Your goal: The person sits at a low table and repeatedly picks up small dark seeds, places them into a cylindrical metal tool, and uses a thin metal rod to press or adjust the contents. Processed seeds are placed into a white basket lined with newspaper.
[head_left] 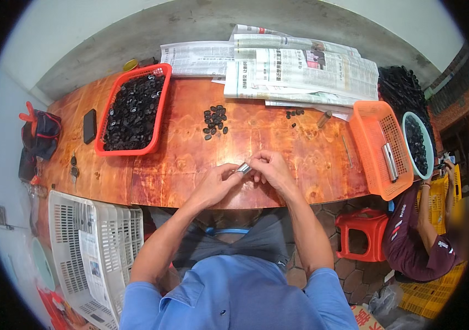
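Observation:
A short, shiny metal cylinder [244, 168] is held between both hands above the table's front edge. My left hand [219, 183] is closed, thumb and fingers gripping its near left end. My right hand [270, 170] pinches the other end; whether a small part is also between its fingertips is hidden. Beyond the hands lies a small pile of black oval pieces [215, 121]. Several smaller black bits [294, 114] are scattered farther right, near a small brownish cylinder [324, 119] and a thin metal rod [347, 152].
On the left, a red basket [165, 91] holds many black parts beside a black phone [89, 126]. Newspapers [300, 71] cover the back. An orange basket [366, 159] holds metal tubes [390, 162]. A co-worker [418, 236] sits right, past a red stool [362, 234]; a white crate [61, 236] stands left.

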